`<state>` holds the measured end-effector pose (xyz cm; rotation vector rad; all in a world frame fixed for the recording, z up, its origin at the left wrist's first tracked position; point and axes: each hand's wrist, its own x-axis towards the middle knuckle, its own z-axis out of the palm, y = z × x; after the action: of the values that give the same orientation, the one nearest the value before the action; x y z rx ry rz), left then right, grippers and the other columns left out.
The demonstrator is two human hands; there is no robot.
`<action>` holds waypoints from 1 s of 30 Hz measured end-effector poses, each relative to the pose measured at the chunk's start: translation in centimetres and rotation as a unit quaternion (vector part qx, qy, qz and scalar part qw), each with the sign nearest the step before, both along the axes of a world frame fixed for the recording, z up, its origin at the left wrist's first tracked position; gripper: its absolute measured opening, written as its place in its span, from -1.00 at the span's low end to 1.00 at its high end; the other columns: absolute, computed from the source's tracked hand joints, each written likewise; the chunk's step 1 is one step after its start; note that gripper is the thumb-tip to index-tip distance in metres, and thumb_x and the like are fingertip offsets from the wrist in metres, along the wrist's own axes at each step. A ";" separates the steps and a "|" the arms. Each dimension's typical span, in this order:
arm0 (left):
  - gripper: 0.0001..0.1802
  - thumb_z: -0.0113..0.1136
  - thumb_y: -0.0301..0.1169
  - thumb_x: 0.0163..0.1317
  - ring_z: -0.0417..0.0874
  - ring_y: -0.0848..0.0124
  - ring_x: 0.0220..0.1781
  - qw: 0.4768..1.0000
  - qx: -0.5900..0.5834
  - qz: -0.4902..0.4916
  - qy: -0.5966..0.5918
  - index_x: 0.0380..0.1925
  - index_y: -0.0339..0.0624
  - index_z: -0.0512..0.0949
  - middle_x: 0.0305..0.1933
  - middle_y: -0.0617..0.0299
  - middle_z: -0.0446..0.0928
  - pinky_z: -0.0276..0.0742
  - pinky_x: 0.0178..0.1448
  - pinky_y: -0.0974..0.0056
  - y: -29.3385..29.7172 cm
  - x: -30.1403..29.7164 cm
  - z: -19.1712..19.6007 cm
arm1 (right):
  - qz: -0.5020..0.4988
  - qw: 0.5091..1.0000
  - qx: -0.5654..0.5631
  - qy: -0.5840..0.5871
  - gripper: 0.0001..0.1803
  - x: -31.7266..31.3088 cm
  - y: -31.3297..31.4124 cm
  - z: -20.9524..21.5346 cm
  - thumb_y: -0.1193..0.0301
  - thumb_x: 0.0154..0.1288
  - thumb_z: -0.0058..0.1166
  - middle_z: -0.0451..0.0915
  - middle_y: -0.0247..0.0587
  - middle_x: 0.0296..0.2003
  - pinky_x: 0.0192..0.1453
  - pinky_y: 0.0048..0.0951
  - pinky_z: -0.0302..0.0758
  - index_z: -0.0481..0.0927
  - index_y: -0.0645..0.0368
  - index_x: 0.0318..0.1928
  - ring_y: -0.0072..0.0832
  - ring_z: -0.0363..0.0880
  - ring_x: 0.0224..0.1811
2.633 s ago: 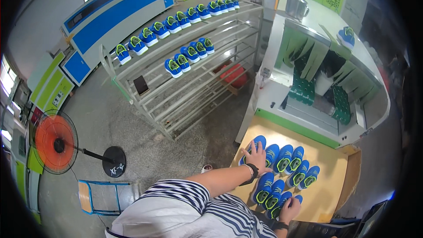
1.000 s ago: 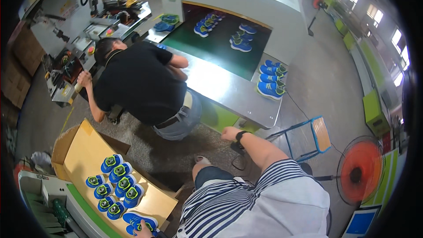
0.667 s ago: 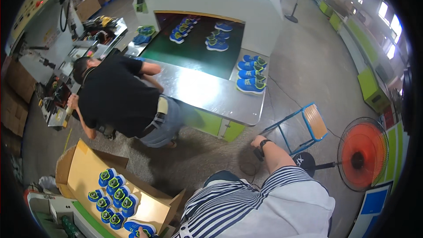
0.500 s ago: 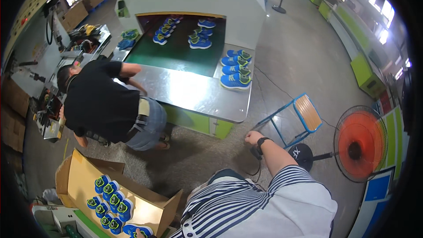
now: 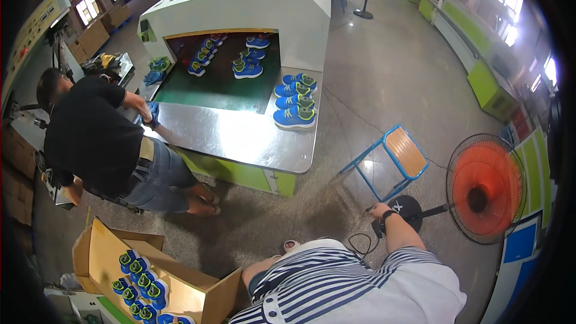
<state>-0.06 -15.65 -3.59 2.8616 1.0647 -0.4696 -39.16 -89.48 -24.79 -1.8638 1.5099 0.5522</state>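
Note:
At the bottom edge my left hand (image 5: 176,320) shows only in small part, closed on a blue sneaker (image 5: 163,318) with a pale sole. That sneaker is beside several more blue sneakers with lime trim (image 5: 143,279) in a cardboard box (image 5: 198,288). My right hand (image 5: 378,210), a dark band at its wrist, hangs low by the foot of the blue-framed stool (image 5: 405,153). Its fingers are curled; a small dark bit shows at their tips, too small to name. Below it are a black object and a looped cable (image 5: 363,245).
A white oven-like machine (image 5: 240,9) has sneakers on its green belt (image 5: 210,93). More sneakers (image 5: 295,101) line the metal table's (image 5: 240,144) right side. A person in black (image 5: 96,132) stands at its left. An orange fan (image 5: 483,189) stands right.
The whole view has shifted. My right hand has moved right and lower, closer to the stool's legs. The left-hand sneaker sits lower in the picture. The other person's arm now reaches to the table's left end.

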 end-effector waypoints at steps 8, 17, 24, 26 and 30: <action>0.22 0.07 0.57 -0.03 0.23 -0.06 0.54 0.999 0.002 0.028 0.021 0.42 -0.19 0.34 0.52 -0.22 0.22 -0.01 0.58 -0.05 3.3 0.4 -2.0 | -0.087 0.993 0.010 -0.083 -0.74 -0.7 -0.2 2.3 0.28 0.24 0.26 0.66 -0.23 -0.46 -0.40 -0.36 0.55 0.67 0.23 -0.20 -0.42 0.62 -0.50; 0.18 0.04 0.55 0.00 0.21 -0.04 0.56 0.996 -0.002 0.063 0.059 0.41 -0.16 0.37 0.53 -0.21 0.22 -0.06 0.58 -0.06 7.8 1.1 -4.8 | -0.119 0.981 0.070 -0.133 -0.77 -0.9 -0.1 1.4 0.34 0.32 0.23 0.66 -0.24 -0.44 -0.41 -0.42 0.57 0.64 0.25 -0.14 -0.44 0.65 -0.48; 0.15 0.01 0.54 0.03 0.20 -0.02 0.57 0.994 -0.001 0.070 0.081 0.40 -0.14 0.39 0.54 -0.19 0.21 -0.10 0.59 -0.06 8.2 2.2 -5.4 | -0.139 0.978 0.095 -0.124 -0.78 -2.5 0.3 -0.5 0.45 0.36 0.20 0.62 -0.19 -0.44 -0.33 -0.33 0.65 0.58 0.34 -0.08 -0.40 0.64 -0.45; 0.14 0.00 0.54 0.03 0.20 -0.02 0.57 0.994 0.001 0.073 0.087 0.40 -0.14 0.40 0.54 -0.19 0.21 -0.12 0.59 -0.06 8.5 2.4 -5.6 | -0.145 0.980 0.089 -0.101 -0.76 -2.4 0.5 -0.2 0.45 0.36 0.20 0.63 -0.17 -0.41 -0.32 -0.34 0.64 0.58 0.35 -0.06 -0.39 0.65 -0.43; 0.13 -0.01 0.53 0.05 0.19 -0.01 0.58 0.992 0.000 0.082 0.098 0.39 -0.13 0.41 0.54 -0.18 0.21 -0.14 0.59 -0.06 9.3 2.6 -5.9 | -0.139 0.979 0.084 -0.121 -0.73 -2.1 0.7 0.4 0.39 0.33 0.22 0.67 -0.17 -0.38 -0.31 -0.34 0.63 0.62 0.33 -0.07 -0.40 0.67 -0.41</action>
<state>2.53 -6.39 -9.53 2.7407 1.3169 -0.7504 -41.29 -88.74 -24.42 -1.4986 1.4779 0.2996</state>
